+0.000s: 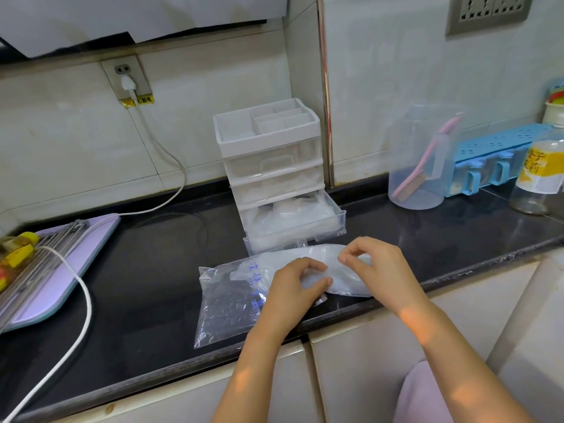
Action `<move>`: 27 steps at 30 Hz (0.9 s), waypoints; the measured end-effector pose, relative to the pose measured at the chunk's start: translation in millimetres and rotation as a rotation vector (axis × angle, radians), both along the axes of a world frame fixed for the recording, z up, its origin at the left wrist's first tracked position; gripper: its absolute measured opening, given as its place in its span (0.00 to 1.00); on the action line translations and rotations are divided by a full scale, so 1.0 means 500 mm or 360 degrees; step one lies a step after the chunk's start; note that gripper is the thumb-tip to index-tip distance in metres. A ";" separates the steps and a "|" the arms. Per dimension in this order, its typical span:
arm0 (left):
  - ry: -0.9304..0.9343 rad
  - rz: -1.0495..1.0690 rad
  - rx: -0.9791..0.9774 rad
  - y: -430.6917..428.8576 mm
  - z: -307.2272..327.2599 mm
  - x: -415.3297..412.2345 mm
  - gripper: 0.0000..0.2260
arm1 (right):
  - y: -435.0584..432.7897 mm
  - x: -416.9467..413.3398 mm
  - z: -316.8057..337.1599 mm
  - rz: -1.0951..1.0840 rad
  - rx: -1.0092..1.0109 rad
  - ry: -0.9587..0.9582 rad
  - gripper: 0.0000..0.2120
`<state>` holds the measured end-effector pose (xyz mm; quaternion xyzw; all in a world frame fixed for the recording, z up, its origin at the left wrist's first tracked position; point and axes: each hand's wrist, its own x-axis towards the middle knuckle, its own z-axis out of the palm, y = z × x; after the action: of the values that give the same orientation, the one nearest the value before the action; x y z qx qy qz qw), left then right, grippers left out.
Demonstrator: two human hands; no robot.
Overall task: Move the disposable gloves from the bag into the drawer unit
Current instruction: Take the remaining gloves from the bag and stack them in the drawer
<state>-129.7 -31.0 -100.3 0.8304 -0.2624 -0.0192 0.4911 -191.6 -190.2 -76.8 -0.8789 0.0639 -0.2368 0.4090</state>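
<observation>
Gloves (346,277) sit as a white wad bunched at the right end of the bag (232,300), which lies flat on the counter (146,270) just in front of the drawer unit (268,154). Whether any of the wad is already past the bag's mouth can't be made out through the film.

Your left hand (297,283) has its fingers curled, thumb and fingertips pinching the bag over the wad. That looks like an anchor, so the bag won't slide while the other hand works. Your right hand (374,264) is also curled, its fingertips nipping a thin fold of the bag at its far right end, probably to part the opening.

The unit's bottom drawer (293,222) is pulled out toward you, with pale crumpled film already in it, most likely gloves. The two drawers above it are pushed in. Keeping the bag so close to that open drawer makes the transfer a short lift forward.

The bag's end to the left of the unit looks flat and nearly empty, so you seem well along. Thin film clings, so expect gloves to come out in a clump and drag the bag with them unless your left hand holds firm.
</observation>
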 end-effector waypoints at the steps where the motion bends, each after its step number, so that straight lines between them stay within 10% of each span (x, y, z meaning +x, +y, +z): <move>1: -0.0035 0.0036 -0.0031 0.000 0.002 -0.002 0.03 | 0.003 0.000 0.004 0.0045 0.0015 -0.0001 0.03; 6: -0.0034 0.0154 -0.0236 0.002 0.011 -0.008 0.04 | 0.002 0.006 -0.004 0.0226 -0.0390 0.0172 0.25; 20: -0.0027 0.0093 0.0129 0.001 -0.004 -0.006 0.10 | -0.080 0.082 0.175 -0.0205 -0.0595 -0.0468 0.11; 27: 0.0104 0.0225 -0.0550 -0.005 0.043 -0.031 0.21 | -0.058 0.077 0.280 0.0039 -0.0608 -0.0320 0.11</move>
<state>-145.3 -33.6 -78.7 0.7490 -0.1867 0.0337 0.6348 -152.9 -219.4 63.2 -0.9131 -0.0340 -0.3262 0.2422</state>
